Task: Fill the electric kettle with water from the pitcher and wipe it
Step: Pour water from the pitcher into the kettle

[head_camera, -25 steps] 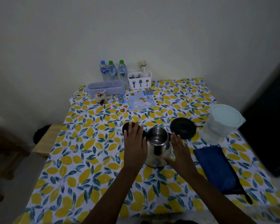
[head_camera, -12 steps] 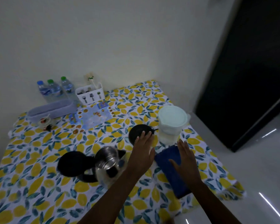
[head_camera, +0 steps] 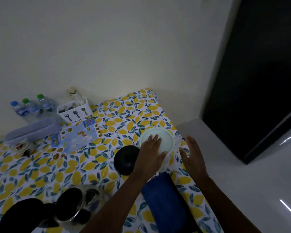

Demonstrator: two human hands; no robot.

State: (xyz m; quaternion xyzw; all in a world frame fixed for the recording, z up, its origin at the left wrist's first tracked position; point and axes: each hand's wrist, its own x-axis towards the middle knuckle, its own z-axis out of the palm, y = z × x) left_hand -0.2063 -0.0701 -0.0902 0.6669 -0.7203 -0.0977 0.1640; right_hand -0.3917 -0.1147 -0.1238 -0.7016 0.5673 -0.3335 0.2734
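The clear pitcher [head_camera: 167,140] with a pale round lid stands near the table's right edge. My left hand [head_camera: 151,153] lies flat on the lid, fingers stretched out, thumb at the lid's near rim. My right hand [head_camera: 193,155] hovers open just right of the pitcher, palm facing it, apart from it. The steel electric kettle [head_camera: 81,207] stands at the lower left with its black lid [head_camera: 20,214] swung open. Its round black base [head_camera: 124,158] sits left of the pitcher. A folded blue cloth [head_camera: 165,199] lies in front of the pitcher.
The table [head_camera: 40,174] wears a lemon-print cloth. At the back stand three water bottles [head_camera: 32,106], a white cutlery caddy [head_camera: 76,110] and a lilac tray [head_camera: 32,130]. The table's right edge drops to a white floor [head_camera: 242,190].
Both hands left the kettle and moved right across the table to the pitcher. My left hand now rests on its lid. The view swung right, so the kettle sits at the lower left.
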